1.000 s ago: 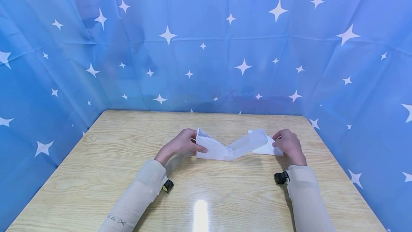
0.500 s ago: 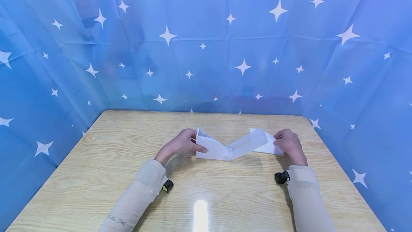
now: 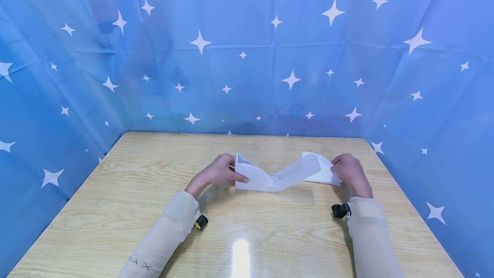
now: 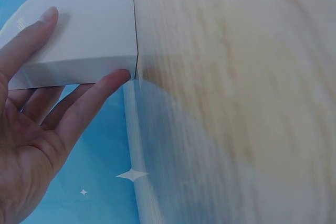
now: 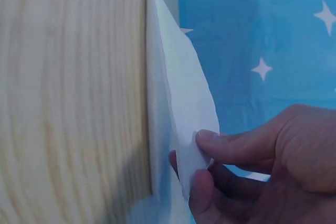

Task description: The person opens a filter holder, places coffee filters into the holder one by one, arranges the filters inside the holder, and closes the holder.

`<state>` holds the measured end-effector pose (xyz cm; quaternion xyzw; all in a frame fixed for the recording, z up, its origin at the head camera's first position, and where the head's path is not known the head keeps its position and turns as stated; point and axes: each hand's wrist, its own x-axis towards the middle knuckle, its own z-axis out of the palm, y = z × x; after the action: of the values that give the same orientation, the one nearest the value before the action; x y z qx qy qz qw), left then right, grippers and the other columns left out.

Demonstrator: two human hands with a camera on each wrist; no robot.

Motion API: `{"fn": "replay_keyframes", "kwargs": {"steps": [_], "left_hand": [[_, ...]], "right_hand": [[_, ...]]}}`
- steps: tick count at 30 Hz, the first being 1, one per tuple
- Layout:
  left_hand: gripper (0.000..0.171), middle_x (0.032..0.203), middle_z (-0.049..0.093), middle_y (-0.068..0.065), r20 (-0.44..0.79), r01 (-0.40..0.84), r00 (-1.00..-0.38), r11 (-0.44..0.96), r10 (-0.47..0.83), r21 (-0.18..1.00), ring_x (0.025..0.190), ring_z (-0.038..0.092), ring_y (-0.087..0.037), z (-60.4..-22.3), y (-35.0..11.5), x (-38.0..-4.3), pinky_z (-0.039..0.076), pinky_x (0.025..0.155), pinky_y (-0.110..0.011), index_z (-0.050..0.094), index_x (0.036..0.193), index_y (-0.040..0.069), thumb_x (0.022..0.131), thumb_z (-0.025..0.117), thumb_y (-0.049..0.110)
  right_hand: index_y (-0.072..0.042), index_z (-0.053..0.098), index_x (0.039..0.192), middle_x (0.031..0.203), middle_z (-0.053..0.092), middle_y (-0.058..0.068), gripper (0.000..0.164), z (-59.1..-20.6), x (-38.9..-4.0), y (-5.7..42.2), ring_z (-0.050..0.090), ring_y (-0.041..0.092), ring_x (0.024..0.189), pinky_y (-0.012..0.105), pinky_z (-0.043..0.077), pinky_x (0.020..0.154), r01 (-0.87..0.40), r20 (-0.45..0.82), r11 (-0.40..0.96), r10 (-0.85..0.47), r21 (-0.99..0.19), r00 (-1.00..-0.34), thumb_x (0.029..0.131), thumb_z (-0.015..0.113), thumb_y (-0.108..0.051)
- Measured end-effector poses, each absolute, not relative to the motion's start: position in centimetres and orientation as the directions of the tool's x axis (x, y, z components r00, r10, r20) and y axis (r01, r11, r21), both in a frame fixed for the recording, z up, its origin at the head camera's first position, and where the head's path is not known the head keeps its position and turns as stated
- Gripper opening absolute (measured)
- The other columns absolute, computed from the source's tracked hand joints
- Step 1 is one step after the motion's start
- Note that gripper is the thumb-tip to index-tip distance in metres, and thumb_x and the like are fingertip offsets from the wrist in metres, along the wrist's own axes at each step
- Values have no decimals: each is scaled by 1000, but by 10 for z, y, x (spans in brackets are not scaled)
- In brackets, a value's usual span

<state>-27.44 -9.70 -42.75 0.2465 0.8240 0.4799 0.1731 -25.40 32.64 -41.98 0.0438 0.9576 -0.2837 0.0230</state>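
Observation:
In the head view my left hand (image 3: 224, 170) holds the closed end of a white box (image 3: 251, 179) that stands on the table. The left wrist view shows its thumb on the box's broad white face (image 4: 89, 19) and the fingers under the narrow side. From the box's right end a frosted, see-through flap or lid (image 3: 297, 173) slants up to the right. Behind that flap is a piece of white paper (image 3: 324, 175), partly covered by it. My right hand (image 3: 349, 173) pinches the paper's right end between thumb and fingers; in the right wrist view the paper (image 5: 184, 87) is raised at that end.
A pale wood-grain table (image 3: 154, 218) lies under both hands. Blue cloth with white stars (image 3: 247, 55) hangs along its back and sides. A black wrist camera (image 3: 201, 222) sits by the left cuff, another black camera (image 3: 340, 210) by the right cuff.
My right hand has shifted slightly to the right and away from me, and the paper has moved with it, a little farther back and right. The left hand and the box have stayed put.

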Motion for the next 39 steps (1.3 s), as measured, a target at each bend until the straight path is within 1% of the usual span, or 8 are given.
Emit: {"fn": "replay_keyframes", "kwargs": {"steps": [3,8,13,20,27,35,39], "left_hand": [[30,101,77,-7,-48,241,-817,417,575,876,84,72,-17,-427,-97,-275,65,72,-45,76,111,12,85,87,19],[31,102,77,-7,-47,243,-815,414,577,877,84,73,-17,-427,-98,-275,65,72,-46,76,112,12,85,87,20],[31,102,77,-7,-48,239,-813,409,580,881,85,73,-17,-427,-97,-275,65,72,-45,76,112,12,84,87,20],[30,102,77,-7,-48,242,-814,412,579,879,84,72,-17,-427,-97,-275,65,71,-45,76,112,13,85,87,19],[30,100,77,-7,-52,234,-817,412,574,881,83,72,-16,-426,-97,-275,65,72,-46,76,111,12,84,87,18],[29,98,77,-6,-54,226,-819,407,571,885,81,72,-15,-424,-97,-274,65,72,-47,76,110,10,84,88,17],[29,99,77,-6,-50,228,-820,406,570,885,82,72,-15,-424,-96,-273,65,72,-46,76,110,11,84,88,17]], "right_hand": [[16,64,119,110,66,32,33,-418,-254,326,64,23,74,29,53,62,123,-96,824,84,-553,-992,97,58,-7],[16,61,119,108,63,31,31,-415,-255,327,62,23,73,32,57,62,140,-127,810,82,-569,-988,98,55,-7],[17,58,119,108,61,33,31,-412,-255,327,66,23,72,35,62,65,137,-138,785,66,-604,-988,98,53,-5],[17,57,123,112,62,34,35,-410,-255,328,72,18,69,34,62,68,140,-146,771,62,-621,-987,95,53,-3],[20,56,129,124,58,39,39,-409,-254,327,74,18,73,36,64,74,154,-161,759,66,-633,-985,97,53,-2],[21,54,132,126,57,41,40,-405,-252,326,74,23,81,42,64,81,167,-155,767,88,-620,-984,100,54,-3],[20,55,133,127,58,40,40,-403,-251,327,75,24,83,42,63,82,163,-147,770,91,-617,-985,101,55,-5]]}}
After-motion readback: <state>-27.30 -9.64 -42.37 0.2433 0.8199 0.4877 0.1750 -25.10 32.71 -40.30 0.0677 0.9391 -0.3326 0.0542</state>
